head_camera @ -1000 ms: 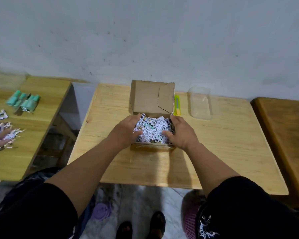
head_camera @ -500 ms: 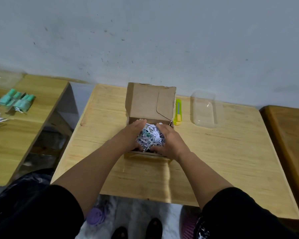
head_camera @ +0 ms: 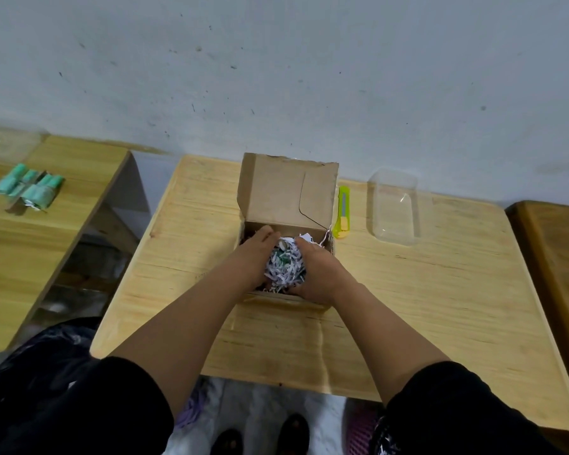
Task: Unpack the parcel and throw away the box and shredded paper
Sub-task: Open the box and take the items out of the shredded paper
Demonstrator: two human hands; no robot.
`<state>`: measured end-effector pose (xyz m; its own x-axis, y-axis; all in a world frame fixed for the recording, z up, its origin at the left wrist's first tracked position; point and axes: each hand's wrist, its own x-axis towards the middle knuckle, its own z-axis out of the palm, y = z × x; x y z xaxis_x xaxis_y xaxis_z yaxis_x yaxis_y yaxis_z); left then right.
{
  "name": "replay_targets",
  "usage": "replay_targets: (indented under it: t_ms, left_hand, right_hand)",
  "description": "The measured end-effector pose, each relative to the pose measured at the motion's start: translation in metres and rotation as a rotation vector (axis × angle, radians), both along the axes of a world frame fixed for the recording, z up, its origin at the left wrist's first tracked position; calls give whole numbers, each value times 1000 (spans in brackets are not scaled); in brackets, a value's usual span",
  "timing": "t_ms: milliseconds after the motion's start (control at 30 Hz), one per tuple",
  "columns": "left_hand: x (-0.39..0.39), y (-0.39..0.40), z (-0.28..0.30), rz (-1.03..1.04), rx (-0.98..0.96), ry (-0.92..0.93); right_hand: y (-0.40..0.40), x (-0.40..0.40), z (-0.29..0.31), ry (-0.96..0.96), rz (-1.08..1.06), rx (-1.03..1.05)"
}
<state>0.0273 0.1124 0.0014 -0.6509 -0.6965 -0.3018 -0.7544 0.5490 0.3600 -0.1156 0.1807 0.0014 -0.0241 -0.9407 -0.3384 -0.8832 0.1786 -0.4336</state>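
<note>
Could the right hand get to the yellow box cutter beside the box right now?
Probably yes: the box cutter lies uncovered just right of the box, but the right hand must first let go of the shredded paper.

The cardboard box (head_camera: 286, 195) stands open on my wooden table (head_camera: 440, 290), toward the far edge near the wall. It is plain brown, and its lid flap is raised upright at the back, with a curved cut line showing on the flap's inner face. Inside the box lies the shredded paper (head_camera: 284, 269), a tangled wad of thin white strips with flecks of green and dark print. I cup this wad between my left hand (head_camera: 255, 257) and my right hand (head_camera: 316, 270), which press against it from either side within the box walls.
</note>
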Motion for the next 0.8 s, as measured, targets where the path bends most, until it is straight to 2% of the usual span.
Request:
replay_targets:
  t_ms: [300,533,800]
  left_hand:
    - [-1,1,-5,18,28,5]
    - [-2,4,-17,43,42,103]
    - [-4,2,-3,137,59,197]
  right_hand:
    - [-4,3,-10,-5,-19,-45]
    - [-7,2,-16,84,30,18]
    - [-4,-6,-8,-88,-34,-150]
